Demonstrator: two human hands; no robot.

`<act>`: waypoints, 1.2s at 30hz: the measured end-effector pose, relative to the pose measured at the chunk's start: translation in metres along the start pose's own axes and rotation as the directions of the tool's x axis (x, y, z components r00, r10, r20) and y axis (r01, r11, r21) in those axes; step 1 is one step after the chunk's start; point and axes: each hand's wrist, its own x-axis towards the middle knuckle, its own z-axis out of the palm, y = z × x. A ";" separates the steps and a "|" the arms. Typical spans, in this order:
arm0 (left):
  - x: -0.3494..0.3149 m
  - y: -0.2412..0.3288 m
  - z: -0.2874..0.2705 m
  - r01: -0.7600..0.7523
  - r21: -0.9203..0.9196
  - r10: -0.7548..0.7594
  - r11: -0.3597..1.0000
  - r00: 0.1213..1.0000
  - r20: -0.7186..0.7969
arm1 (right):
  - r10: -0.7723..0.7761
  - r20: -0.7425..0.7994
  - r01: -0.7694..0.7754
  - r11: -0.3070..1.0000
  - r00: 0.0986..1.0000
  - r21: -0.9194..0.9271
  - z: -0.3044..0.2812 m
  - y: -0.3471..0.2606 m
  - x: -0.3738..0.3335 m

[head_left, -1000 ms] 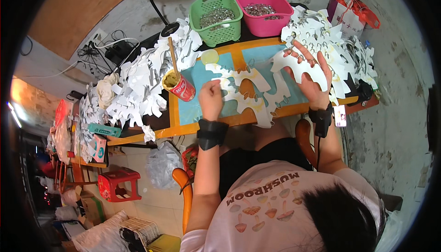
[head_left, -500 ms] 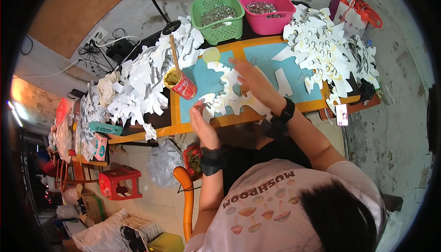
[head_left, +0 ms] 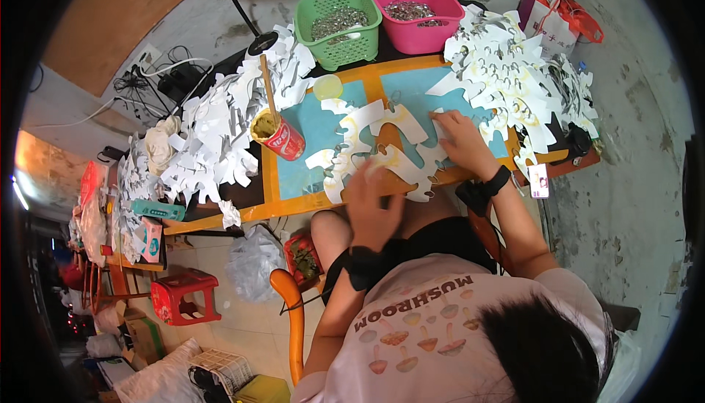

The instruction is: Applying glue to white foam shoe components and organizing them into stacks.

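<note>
A chain of white paper cutouts (head_left: 354, 138), smeared with yellowish paste, lies across the blue mat (head_left: 301, 175). Small metal rings sit along some of their edges. My left hand (head_left: 374, 208) is over the near edge of these cutouts, blurred by motion, its thumb apart from the fingers. At the mat's right half my right hand (head_left: 468, 144) has its fingertips closed on the end of a white paper piece (head_left: 440, 130); the palm hides part of it. To the left stands a red paper cup (head_left: 286, 143) of paste with a wooden stick (head_left: 269, 87) in it.
Heaps of white cutouts (head_left: 209, 131) cover the left side, and a pasted pile (head_left: 503, 65) lies at the right. A green basket (head_left: 339, 47) and a pink basket (head_left: 415, 28) hold metal pieces behind. A round yellowish lid (head_left: 328, 87) lies near the cup.
My left hand has moved right and over the cutouts. My right hand has drawn back from above them toward the right, onto the separate white piece. The view has shifted slightly.
</note>
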 end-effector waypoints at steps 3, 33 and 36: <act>-0.009 0.013 0.020 -0.167 0.035 0.159 0.985 0.975 0.157 | -0.211 -0.104 0.214 0.976 0.972 0.025 0.004 0.000 -0.001; 0.040 -0.037 -0.032 0.628 -0.440 -0.513 0.642 0.779 0.361 | -0.166 0.611 -0.064 0.939 0.774 0.337 -0.018 0.018 0.166; 0.036 -0.044 -0.030 0.613 -0.404 -0.515 0.678 0.790 0.333 | -0.295 0.662 0.040 0.927 0.689 0.372 -0.024 0.013 0.183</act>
